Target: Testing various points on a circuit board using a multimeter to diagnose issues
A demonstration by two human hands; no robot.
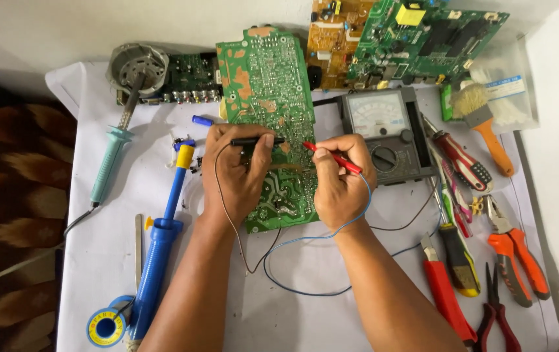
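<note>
Scene: a person at a white-covered bench [331, 306] probes a green circuit board [267, 98] lying solder side up at its centre.
Left hand: the left hand [235, 171] is closed around a black probe [256, 141], held level over the board.
Right hand: the right hand [341, 179] is closed on a red probe [333, 158], its tip angled down onto the board.
Step in hand: apparently testing points on the board, with both tips close together.
Next move: it likely calls for steady tips and a look at the analog meter [387, 133] just right of the board.
Count: two probes, one meter, four circuit boards in all, one soldering iron [113, 156], one blue solder sucker [162, 241].
</note>
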